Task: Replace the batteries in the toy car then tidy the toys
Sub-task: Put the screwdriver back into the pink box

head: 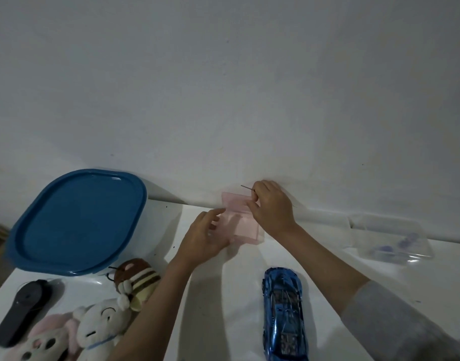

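Note:
A shiny blue toy car [283, 313] lies on the white table near the front, pointing away from me. Against the wall stands a small clear pink box [243, 225] with its lid up. My left hand [205, 238] rests at the box's left side, fingers spread and touching it. Over the box's right edge my right hand [272, 207] pinches a thin dark metal tool [247, 188] whose tip points up and left. Plush toys [101, 324], one a striped bee [137, 280], lie at the front left.
A big container with a blue lid [77, 220] stands at the left against the wall. A black handheld device [23, 311] lies at the far left front. A clear plastic box [390, 238] with small purple items sits at the right. The wall rises right behind the table.

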A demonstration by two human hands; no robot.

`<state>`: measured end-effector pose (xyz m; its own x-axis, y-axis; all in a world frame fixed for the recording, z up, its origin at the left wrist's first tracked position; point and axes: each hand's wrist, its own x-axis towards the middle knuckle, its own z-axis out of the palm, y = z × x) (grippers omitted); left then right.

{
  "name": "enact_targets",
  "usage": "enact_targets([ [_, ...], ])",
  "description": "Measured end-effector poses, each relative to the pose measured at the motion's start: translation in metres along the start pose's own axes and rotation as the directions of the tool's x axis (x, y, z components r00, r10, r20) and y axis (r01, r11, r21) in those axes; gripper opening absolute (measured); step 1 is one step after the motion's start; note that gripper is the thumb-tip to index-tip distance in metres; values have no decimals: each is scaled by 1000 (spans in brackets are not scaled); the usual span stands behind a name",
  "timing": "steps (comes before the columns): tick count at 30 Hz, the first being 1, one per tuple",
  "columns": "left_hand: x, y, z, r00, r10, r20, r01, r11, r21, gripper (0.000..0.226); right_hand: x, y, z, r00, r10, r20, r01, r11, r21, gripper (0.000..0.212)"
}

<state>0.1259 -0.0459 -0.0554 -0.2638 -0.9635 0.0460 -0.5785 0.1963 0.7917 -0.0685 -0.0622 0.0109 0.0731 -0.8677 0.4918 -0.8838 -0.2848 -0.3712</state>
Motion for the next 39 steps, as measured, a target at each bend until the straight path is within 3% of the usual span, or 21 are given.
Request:
enact_targets([
  [4, 6, 7, -5, 997, 74, 13, -73, 997, -13, 78, 0, 1, -1, 999, -38, -21, 37, 999, -15, 9],
  [8, 10, 7, -5, 996, 62, 69, -64, 997, 32, 85, 0, 5, 0, 998, -66, -24, 66, 997, -31, 12],
  [16, 12, 11, -1, 999, 38, -26, -38, 999, -2, 62, -1, 4, -1, 999, -46, -29, 47, 999, 10, 12],
  [26, 19, 2, -4, 994, 20, 104, -27, 998, 64, 91, 0, 5, -4, 999, -25, -20, 27, 996, 87, 18],
  [29, 22, 0, -5, 990, 2, 144, -14, 996, 86, 94, -8, 1, -8, 999, -15, 30, 9, 985, 174, 22],
  [33, 24, -2, -5, 986, -20, 164, 3, 995, 101, 94, -25, -6, -9, 978, -10, 210, -62, 940, 335, 24],
  [37, 24, -9, -7, 983, -14, 181, 9, 999, 32, 93, -31, -14, -3, 919, 2, 395, -98, 970, 223, 45],
  [39, 24, -9, -8, 985, -13, 173, 14, 1000, -5, 95, -31, -16, 3, 929, -19, 370, -26, 993, 115, 45],
])
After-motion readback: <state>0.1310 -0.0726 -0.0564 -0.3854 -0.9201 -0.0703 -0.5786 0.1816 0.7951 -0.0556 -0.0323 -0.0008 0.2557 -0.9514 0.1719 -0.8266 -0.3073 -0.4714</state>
